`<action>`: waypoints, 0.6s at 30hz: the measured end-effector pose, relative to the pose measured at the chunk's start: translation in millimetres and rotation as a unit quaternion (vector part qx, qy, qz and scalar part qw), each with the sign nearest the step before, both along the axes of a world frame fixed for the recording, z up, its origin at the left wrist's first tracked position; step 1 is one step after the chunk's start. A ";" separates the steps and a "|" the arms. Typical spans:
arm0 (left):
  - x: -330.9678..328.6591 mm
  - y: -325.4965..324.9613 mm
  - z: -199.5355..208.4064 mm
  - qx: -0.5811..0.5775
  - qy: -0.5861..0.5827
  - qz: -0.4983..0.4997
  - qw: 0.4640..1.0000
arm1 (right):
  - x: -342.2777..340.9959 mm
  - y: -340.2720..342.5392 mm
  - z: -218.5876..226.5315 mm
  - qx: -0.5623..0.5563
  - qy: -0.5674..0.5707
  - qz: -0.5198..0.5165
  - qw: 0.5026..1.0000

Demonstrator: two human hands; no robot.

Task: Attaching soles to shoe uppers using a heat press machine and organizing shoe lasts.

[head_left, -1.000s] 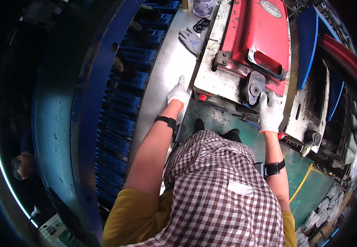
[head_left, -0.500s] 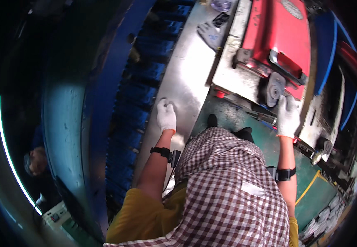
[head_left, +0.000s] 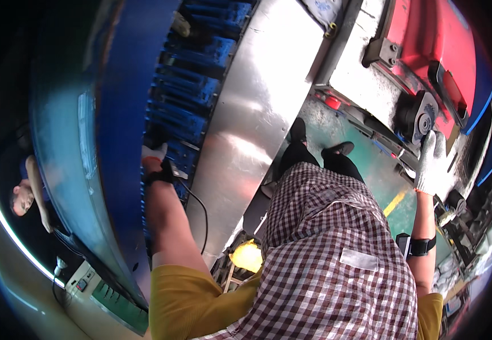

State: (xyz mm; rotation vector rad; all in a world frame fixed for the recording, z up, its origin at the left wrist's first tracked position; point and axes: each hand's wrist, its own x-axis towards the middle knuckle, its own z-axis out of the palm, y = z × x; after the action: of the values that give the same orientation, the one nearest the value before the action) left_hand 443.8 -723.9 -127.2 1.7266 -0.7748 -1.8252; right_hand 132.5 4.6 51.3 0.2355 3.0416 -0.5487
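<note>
My left hand [head_left: 155,153], in a white glove, reaches in among the dark blue slotted parts of the machine [head_left: 186,90] on the left. Its fingers are mostly lost in shadow there, and I cannot tell what they touch. My gloved right hand [head_left: 432,169] is out to the right, its fingers stretched toward the lower edge of a grey round-faced part [head_left: 424,120] on the red machine [head_left: 438,34]. The fingertips are at or just below that part; contact is unclear. Nothing shows in this hand.
A shiny metal ledge [head_left: 251,85] runs between the blue machine and me. A grey glove [head_left: 324,10] lies at its far end. A red button [head_left: 332,102] sits under the red machine's white table [head_left: 365,62]. Another person [head_left: 23,198] is beyond the blue machine.
My left hand has moved left from above the metal ledge into the blue machine. My right hand stays near the grey round part, with its fingers straighter. The view has shifted left.
</note>
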 end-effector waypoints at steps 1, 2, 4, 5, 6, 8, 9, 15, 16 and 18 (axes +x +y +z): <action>-3.1 -11.4 -1.0 0.047 -0.027 0.011 0.998 | 1.5 -0.5 -1.2 0.013 -0.004 -0.006 1.000; -2.6 -22.5 -2.0 0.091 -0.055 0.025 0.994 | 2.2 -4.6 -3.8 0.042 0.061 0.021 0.997; 34.0 -55.5 12.1 0.126 0.018 -0.020 0.992 | 0.9 -17.7 3.5 0.022 0.096 0.026 0.995; 43.6 -59.6 15.6 0.157 0.099 -0.063 0.981 | 0.7 -19.6 5.4 0.080 0.105 0.041 0.990; 36.3 -47.0 9.2 0.168 0.101 -0.066 0.978 | 1.9 -23.3 7.3 0.083 0.111 0.039 0.990; 10.0 -14.4 11.4 0.123 0.056 0.020 0.991 | 5.2 -25.9 10.7 0.027 0.093 0.015 0.995; 14.7 -3.0 18.3 0.119 0.057 0.016 0.991 | 5.1 -25.6 9.6 0.024 0.094 0.011 0.995; 8.7 136.5 76.7 0.049 0.181 0.072 0.980 | 1.6 -17.0 6.1 -0.043 0.043 0.024 0.998; -1.0 163.3 89.1 0.096 0.246 0.068 0.962 | 1.0 -13.8 5.7 -0.059 0.032 0.035 0.997; -37.2 223.5 118.2 0.135 0.347 -0.058 0.926 | 1.7 -14.5 5.8 -0.066 0.041 0.017 0.997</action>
State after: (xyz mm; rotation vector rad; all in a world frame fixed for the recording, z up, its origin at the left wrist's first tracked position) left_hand 406.6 -500.4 -9.0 1.0385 -0.3399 -2.4914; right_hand 134.3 -9.9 57.1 0.1592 3.0654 -0.7713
